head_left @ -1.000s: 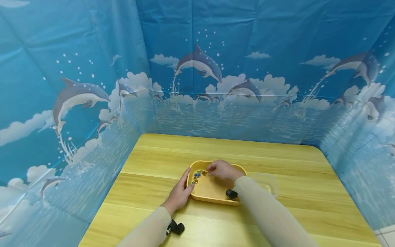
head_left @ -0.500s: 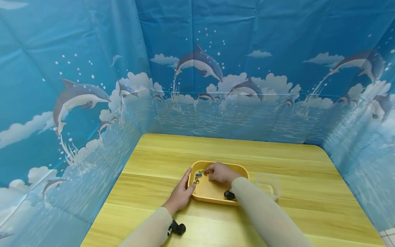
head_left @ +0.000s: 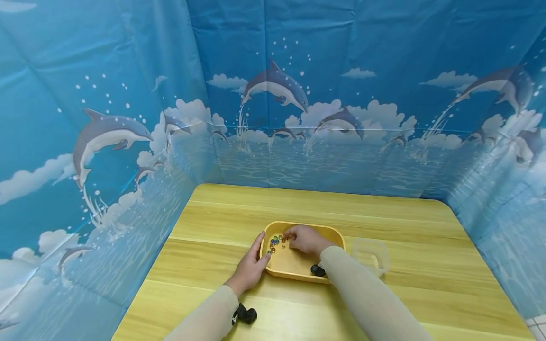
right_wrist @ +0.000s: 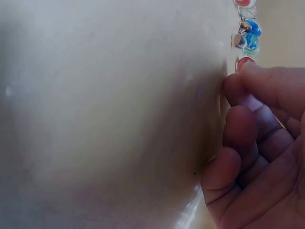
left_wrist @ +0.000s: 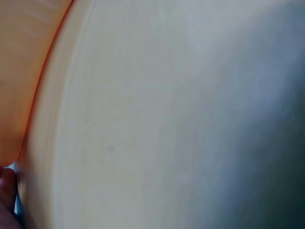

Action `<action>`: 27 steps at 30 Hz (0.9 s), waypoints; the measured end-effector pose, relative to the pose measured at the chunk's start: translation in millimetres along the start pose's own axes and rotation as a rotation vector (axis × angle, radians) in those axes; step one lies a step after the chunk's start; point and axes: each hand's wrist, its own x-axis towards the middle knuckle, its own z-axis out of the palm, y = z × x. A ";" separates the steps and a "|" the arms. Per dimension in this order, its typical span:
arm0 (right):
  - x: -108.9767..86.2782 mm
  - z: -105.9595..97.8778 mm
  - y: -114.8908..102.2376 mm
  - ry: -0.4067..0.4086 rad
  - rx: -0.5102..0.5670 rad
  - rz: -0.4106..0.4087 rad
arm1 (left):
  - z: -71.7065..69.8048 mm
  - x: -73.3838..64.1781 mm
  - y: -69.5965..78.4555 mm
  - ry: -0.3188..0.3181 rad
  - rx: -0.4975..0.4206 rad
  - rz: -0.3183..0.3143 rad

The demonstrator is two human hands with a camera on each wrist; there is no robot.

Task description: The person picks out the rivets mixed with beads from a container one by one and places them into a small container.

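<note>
A yellow plastic tray point(head_left: 294, 273) sits on the table, with several glass marbles point(head_left: 274, 242) in blue, green and amber gathered along its left and far-left inside. My left hand point(head_left: 248, 267) holds the tray's left wall, thumb over the rim and fingers along the outside; in the left wrist view only a fingertip point(left_wrist: 7, 191) shows beside the orange wall. Inside the tray, my right hand point(head_left: 306, 238) bends its fingers by the far wall. In the right wrist view its thumb and index finger pinch at a red marble point(right_wrist: 246, 62), mostly hidden by the thumb tip.
A clear plastic container point(head_left: 371, 253) stands right of the tray, close to the right sleeve point(head_left: 362, 284). Wood-patterned table point(head_left: 222, 213) surrounds the tray. Behind it hangs a blue dolphin-print curtain point(head_left: 273, 161). Black wrist cameras point(head_left: 245, 315) are on the forearms.
My right hand has moved only slightly at the far wall. A small amber marble now shows below the row, near its fingertips. My left hand keeps its hold on the tray.
</note>
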 end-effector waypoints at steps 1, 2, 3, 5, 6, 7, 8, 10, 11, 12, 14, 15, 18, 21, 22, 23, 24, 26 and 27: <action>0.0 0.0 0.0 0.003 -0.008 0.000 | -0.1 0.0 0.1 0.001 0.002 -0.001; 0.1 0.4 0.1 0.006 -0.017 0.001 | -0.2 -0.3 0.4 0.004 0.003 -0.003; 0.1 0.6 0.5 0.009 -0.025 0.004 | -0.2 -0.3 0.3 0.007 0.009 -0.006; 0.7 1.5 1.7 0.019 -0.055 0.006 | -0.3 -0.2 0.0 0.012 0.016 -0.010; 1.0 2.0 2.5 0.023 -0.072 0.009 | -0.3 0.0 -0.3 0.013 0.017 -0.012; 1.5 2.5 3.3 0.029 -0.083 0.012 | -0.3 0.1 -0.6 0.013 0.016 -0.014; 1.9 2.8 4.0 0.031 -0.097 0.014 | -0.3 0.2 -1.0 0.013 0.016 -0.015; 2.3 3.1 4.5 0.033 -0.118 0.014 | -0.2 0.5 -1.7 0.010 0.010 -0.014; 2.2 3.2 4.5 0.033 -0.125 0.014 | -0.2 0.6 -2.0 0.008 0.006 -0.013; 2.0 3.0 4.3 0.033 -0.130 0.012 | -0.1 0.7 -2.2 0.009 0.006 -0.012; 1.1 2.4 3.7 0.032 -0.142 0.005 | 0.0 0.8 -2.5 0.010 0.004 -0.011; 0.6 2.1 3.3 0.031 -0.144 0.004 | 0.1 0.9 -2.5 0.011 0.004 -0.010; -0.2 2.7 3.0 0.032 -0.157 -0.003 | 0.3 0.8 -2.3 0.013 0.003 -0.008; -0.6 3.8 2.7 0.030 -0.168 -0.011 | 0.4 0.9 -2.4 0.010 -0.006 -0.007; -0.8 4.1 2.8 0.029 -0.171 -0.014 | 0.4 0.7 -2.0 0.010 -0.007 -0.007; -1.3 4.3 2.5 0.029 -0.177 -0.019 | 0.5 0.6 -1.8 0.009 -0.010 -0.007; -1.7 4.2 2.3 0.028 -0.180 -0.025 | 0.5 0.6 -1.5 0.009 -0.013 -0.006; -2.8 4.0 1.9 0.030 -0.181 -0.033 | 0.6 0.6 -1.2 0.008 -0.019 -0.006; -3.5 4.1 1.7 0.033 -0.184 -0.036 | 0.6 0.3 -0.8 0.009 -0.018 -0.006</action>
